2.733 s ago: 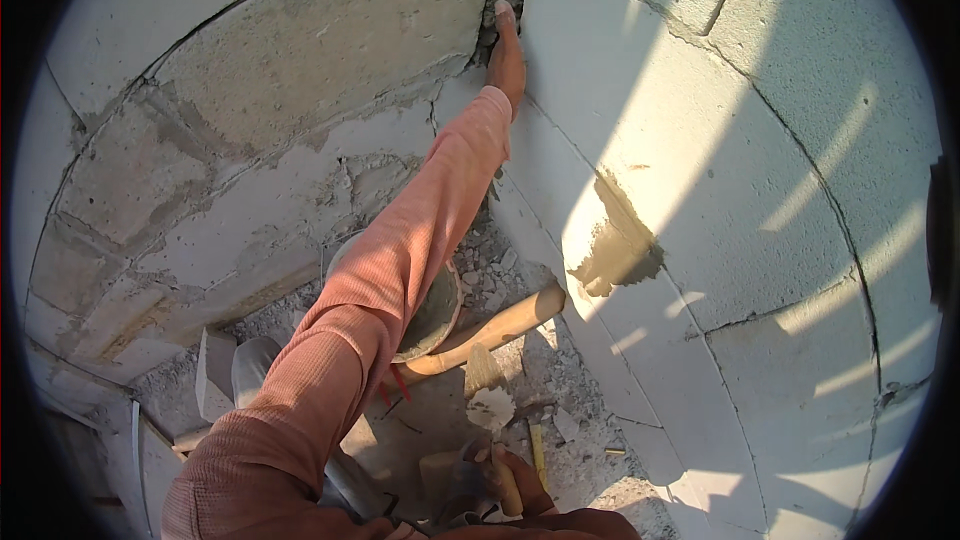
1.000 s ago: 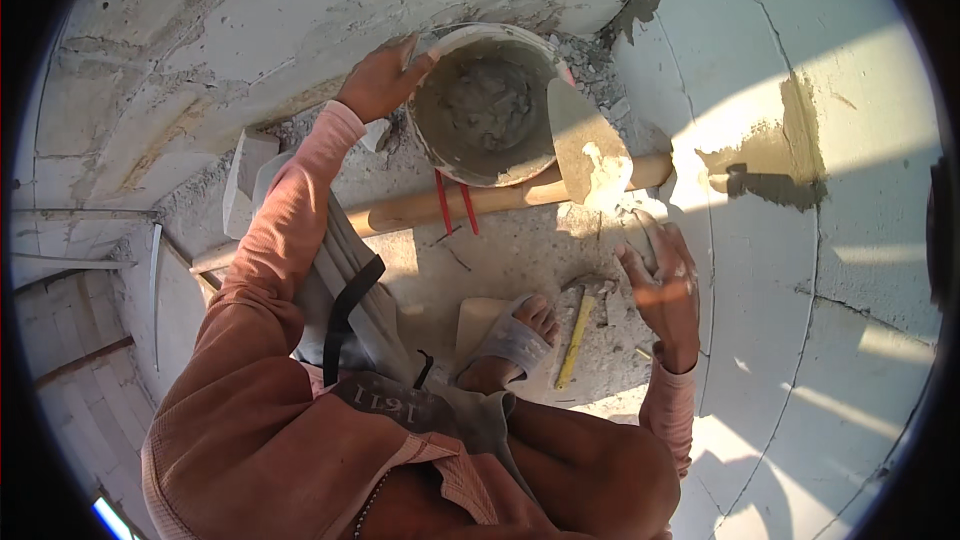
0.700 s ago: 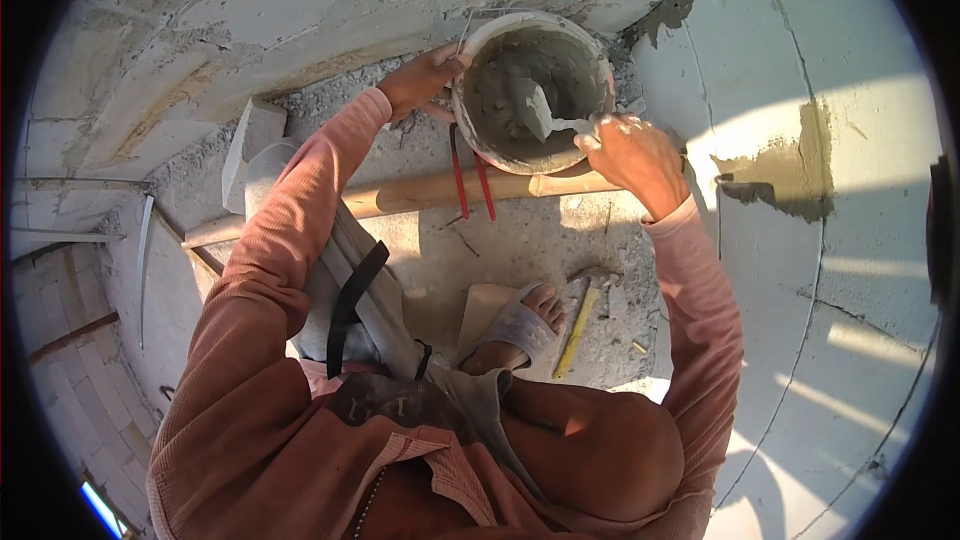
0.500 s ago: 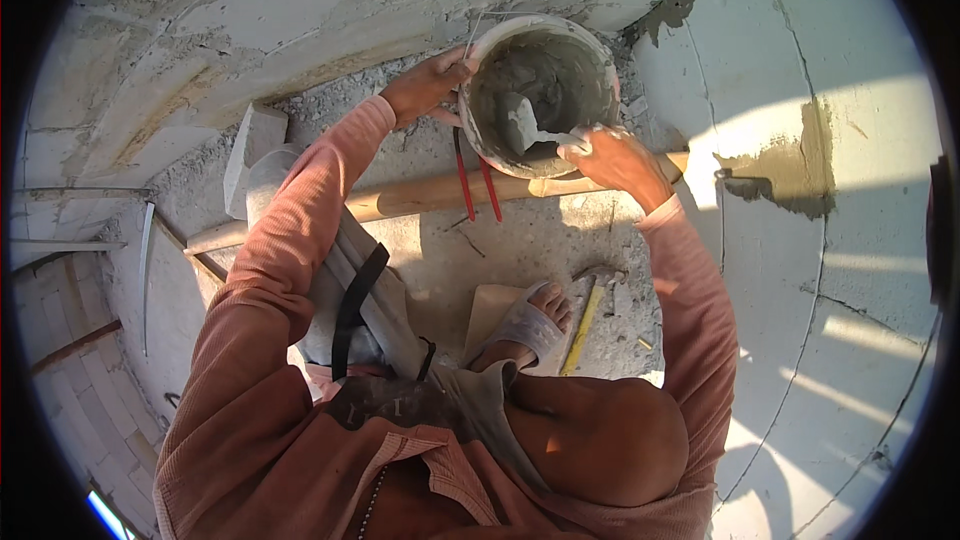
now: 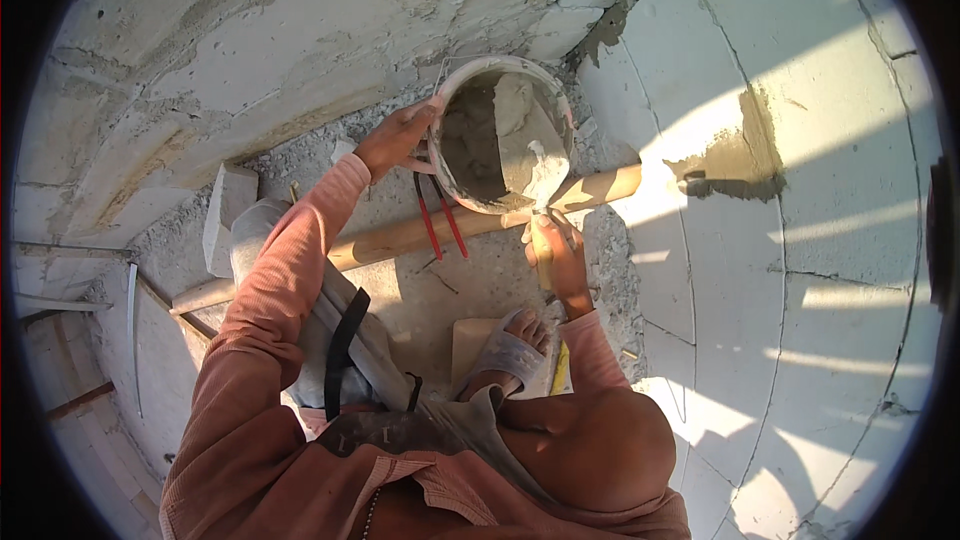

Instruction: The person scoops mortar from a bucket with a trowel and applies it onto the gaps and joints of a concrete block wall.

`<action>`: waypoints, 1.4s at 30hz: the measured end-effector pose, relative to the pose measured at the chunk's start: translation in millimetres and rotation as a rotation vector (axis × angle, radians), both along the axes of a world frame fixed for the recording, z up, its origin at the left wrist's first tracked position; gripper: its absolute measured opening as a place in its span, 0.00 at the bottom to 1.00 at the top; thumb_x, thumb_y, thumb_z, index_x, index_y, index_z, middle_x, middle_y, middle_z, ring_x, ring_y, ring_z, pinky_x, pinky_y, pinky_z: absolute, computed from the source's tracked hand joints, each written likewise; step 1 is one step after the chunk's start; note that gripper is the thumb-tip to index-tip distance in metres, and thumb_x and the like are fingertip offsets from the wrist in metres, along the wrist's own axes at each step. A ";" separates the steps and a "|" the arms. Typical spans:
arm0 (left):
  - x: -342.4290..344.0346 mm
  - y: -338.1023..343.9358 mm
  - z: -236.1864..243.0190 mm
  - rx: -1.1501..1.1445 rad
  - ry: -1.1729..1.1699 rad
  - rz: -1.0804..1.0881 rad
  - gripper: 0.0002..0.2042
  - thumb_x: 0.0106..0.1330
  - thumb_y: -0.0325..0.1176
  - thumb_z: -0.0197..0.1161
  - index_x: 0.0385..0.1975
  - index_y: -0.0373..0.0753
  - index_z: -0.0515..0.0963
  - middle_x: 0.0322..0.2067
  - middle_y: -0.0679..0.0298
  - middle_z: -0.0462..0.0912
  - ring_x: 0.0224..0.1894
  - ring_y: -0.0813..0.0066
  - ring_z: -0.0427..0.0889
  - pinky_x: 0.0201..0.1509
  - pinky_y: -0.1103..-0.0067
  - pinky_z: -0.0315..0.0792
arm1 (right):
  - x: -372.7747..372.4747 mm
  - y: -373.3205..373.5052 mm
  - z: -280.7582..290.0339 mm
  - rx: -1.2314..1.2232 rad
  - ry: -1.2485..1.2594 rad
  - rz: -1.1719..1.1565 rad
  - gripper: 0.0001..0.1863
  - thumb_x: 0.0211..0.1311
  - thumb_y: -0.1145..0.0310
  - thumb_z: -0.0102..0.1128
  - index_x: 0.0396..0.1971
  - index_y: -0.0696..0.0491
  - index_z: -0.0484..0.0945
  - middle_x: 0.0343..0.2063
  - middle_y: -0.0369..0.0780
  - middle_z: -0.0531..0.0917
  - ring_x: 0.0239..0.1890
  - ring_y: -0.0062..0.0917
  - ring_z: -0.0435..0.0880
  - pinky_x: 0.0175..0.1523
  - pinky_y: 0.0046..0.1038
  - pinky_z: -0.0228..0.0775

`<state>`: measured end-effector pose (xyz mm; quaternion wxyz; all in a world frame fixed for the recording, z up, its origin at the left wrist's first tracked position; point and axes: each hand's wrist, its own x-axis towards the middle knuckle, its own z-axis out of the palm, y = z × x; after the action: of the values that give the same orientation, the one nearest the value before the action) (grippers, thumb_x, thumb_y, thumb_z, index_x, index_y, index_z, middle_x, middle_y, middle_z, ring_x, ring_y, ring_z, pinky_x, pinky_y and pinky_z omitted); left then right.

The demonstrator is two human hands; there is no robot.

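My left hand (image 5: 393,143) is closed on the left rim of a round bucket (image 5: 566,105), with its fingers against the outer wall. Grey wet mortar (image 5: 468,135) lies inside. My right hand (image 5: 560,258) grips the wooden handle of a trowel (image 5: 530,158) from the near side. The trowel's broad blade is over the bucket's right half, with a lump of mortar on its far end and pale mortar smeared near the handle. Just below the bucket, a tool with two red handles (image 5: 427,225) has its head hidden.
A wooden pole (image 5: 385,244) crosses the rubble floor by the bucket. A yellow-handled hammer (image 5: 561,370) lies beside my sandalled foot (image 5: 510,352), partly covered by my right arm. A pale block wall (image 5: 720,270) with a damp mortar patch (image 5: 748,155) rises at right, a rough wall (image 5: 330,30) beyond.
My right hand has drawn the trowel toward me and turned it, so its blade now points away and carries mortar. My left hand keeps hold of the rim. The whole view has shifted slightly.
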<state>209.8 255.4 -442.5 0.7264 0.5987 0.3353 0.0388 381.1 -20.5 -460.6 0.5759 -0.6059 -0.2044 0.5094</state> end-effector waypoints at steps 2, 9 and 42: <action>-3.0 1.4 -1.0 -0.060 0.026 0.057 0.32 0.77 0.56 0.45 0.76 0.51 0.52 0.68 0.61 0.65 0.60 0.58 0.76 0.56 0.59 0.81 | 7.9 -0.5 -17.2 0.085 0.032 -0.047 0.18 0.72 0.57 0.45 0.41 0.58 0.75 0.26 0.38 0.78 0.18 0.19 0.73 0.24 0.22 0.65; -2.7 -6.4 6.5 -0.051 0.092 0.070 0.35 0.74 0.61 0.47 0.75 0.49 0.54 0.68 0.61 0.65 0.56 0.58 0.79 0.53 0.60 0.83 | 39.0 35.2 67.1 0.444 0.014 -0.178 0.26 0.71 0.59 0.47 0.61 0.63 0.70 0.34 0.39 0.80 0.27 0.18 0.75 0.34 0.20 0.68; -18.7 2.8 -10.0 -0.093 0.080 0.030 0.34 0.72 0.62 0.48 0.74 0.53 0.56 0.68 0.61 0.63 0.55 0.53 0.79 0.54 0.60 0.81 | 121.3 205.1 229.1 0.470 -0.730 -0.410 0.29 0.73 0.54 0.52 0.63 0.59 0.61 0.34 0.52 0.82 0.31 0.40 0.85 0.43 0.41 0.78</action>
<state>191.2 258.1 -452.5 0.7388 0.5602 0.3744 0.0104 502.4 184.6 -231.5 0.6764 -0.6265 -0.3791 0.0791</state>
